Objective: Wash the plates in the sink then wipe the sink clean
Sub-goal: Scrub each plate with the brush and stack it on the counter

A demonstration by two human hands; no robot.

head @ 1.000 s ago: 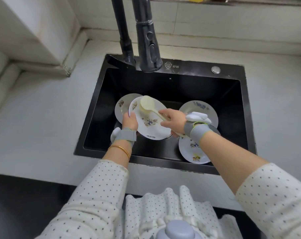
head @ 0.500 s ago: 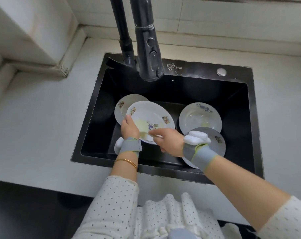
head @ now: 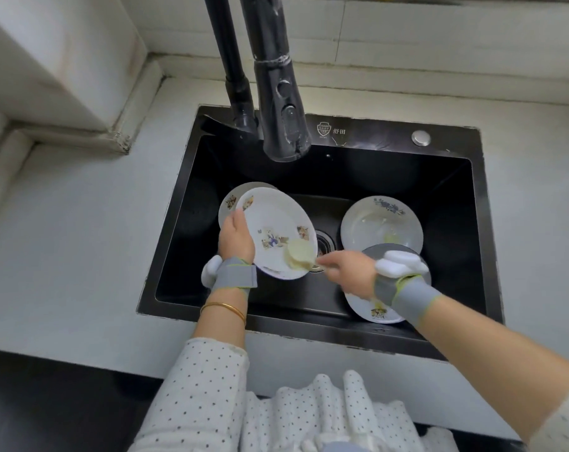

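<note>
Four plates in sink [head: 449, 203]. One tilted plate [head: 273, 223]: left hand [head: 236, 238] grips its left rim; right hand [head: 348, 272] grips scrubber [head: 298, 254] at its lower edge. A second plate [head: 227, 203] behind; right pair [head: 381, 223] overlapping. Bare floor around drain [head: 324, 244].

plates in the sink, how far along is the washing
Early; no plate looks finished. In hand: the left hand grips the held plate while the right hand presses a sponge brush on it. Left: the rear-left plate, smeared plate, front-right plate, then wiping the sink.
</note>
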